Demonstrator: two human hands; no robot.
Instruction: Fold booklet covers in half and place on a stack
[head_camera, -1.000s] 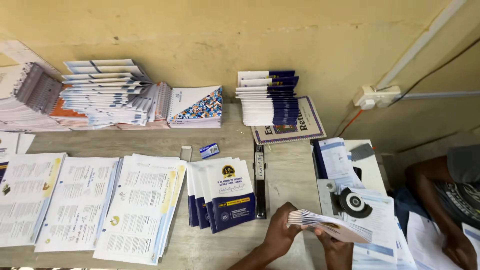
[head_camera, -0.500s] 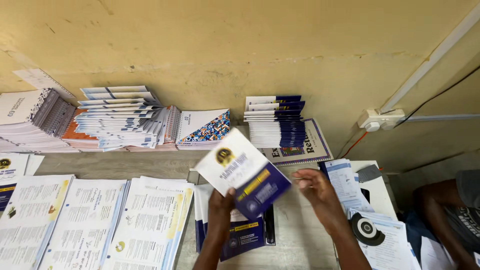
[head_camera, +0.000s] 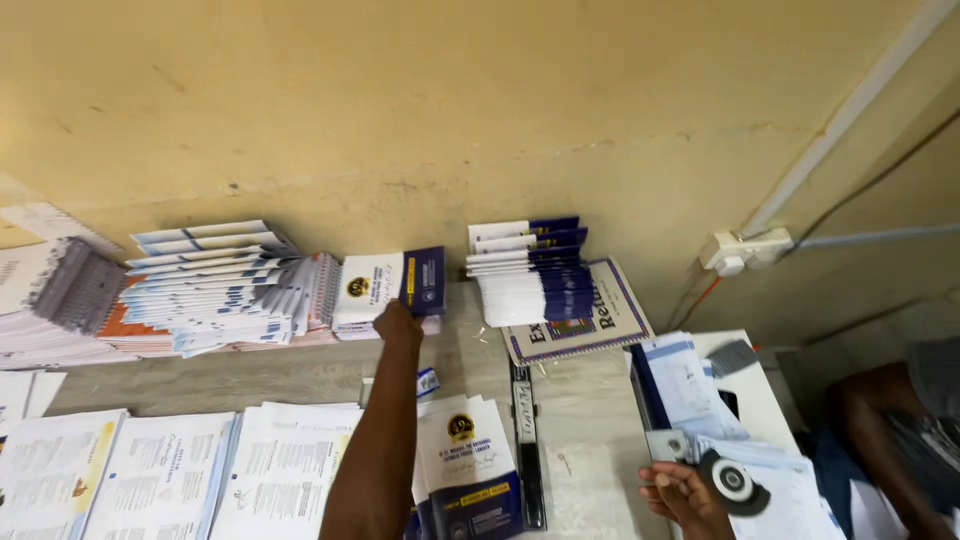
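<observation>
At the back of the bench (head_camera: 560, 400), the left hand (head_camera: 398, 325) has carried the white-and-blue booklet (head_camera: 392, 285) up from the near stack (head_camera: 468, 465) and pinches it against the far pile, while the right hand (head_camera: 685, 492) has dropped beside the loose papers (head_camera: 790, 490), fingers loosely curled

wall socket (head_camera: 745, 250) | long stapler (head_camera: 524, 440) | printed sheets (head_camera: 165, 470)
</observation>
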